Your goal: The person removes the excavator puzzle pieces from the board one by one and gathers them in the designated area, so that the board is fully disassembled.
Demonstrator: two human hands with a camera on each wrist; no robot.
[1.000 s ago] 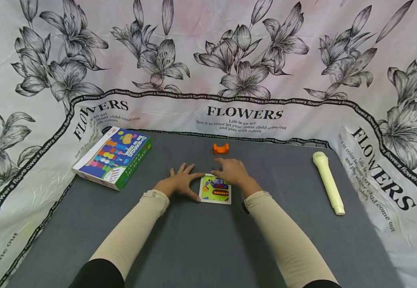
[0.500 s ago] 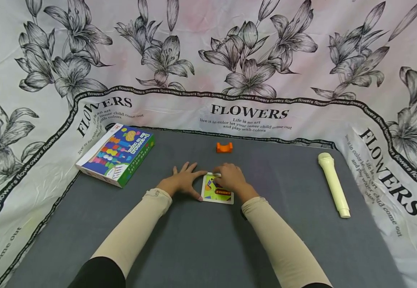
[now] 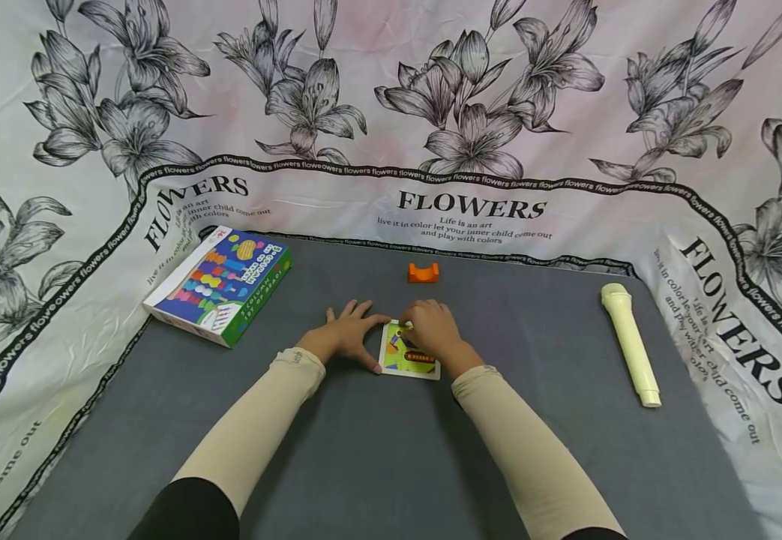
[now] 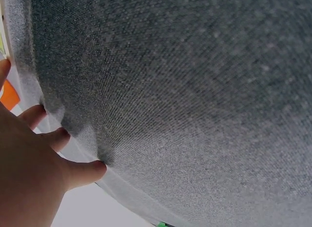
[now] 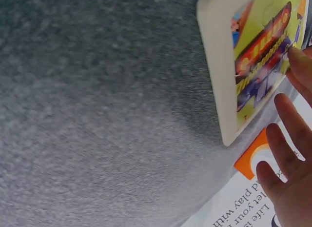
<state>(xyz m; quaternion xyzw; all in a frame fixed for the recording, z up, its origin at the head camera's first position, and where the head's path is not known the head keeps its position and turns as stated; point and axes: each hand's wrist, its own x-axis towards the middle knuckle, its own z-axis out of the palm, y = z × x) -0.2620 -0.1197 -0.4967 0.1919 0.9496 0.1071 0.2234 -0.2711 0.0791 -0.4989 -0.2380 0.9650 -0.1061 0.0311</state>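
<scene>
A small jigsaw puzzle (image 3: 409,364) in a pale frame, with a yellow-green picture of a digger, lies flat on the grey table. My left hand (image 3: 348,335) is spread beside it, thumb and index fingertip at its left edge, the other fingers straight on the cloth. Over the upper right part of the picture is my right hand (image 3: 433,330), hiding some of it from the head camera. In the right wrist view a fingertip of the right hand (image 5: 297,154) touches the picture (image 5: 265,56), while the other fingers reach out loosely past the frame.
An orange cradle-shaped block (image 3: 423,274) sits behind the puzzle. At the back left lies a colourful game box (image 3: 218,285); a pale yellow stick (image 3: 631,345) with a thicker end lies on the right. A flower-print cloth (image 3: 337,202) borders the grey table (image 3: 357,465).
My right hand has drawn its pointing finger in from behind the puzzle and now covers more of the picture. The left hand stays at the left edge; the head view has shifted slightly.
</scene>
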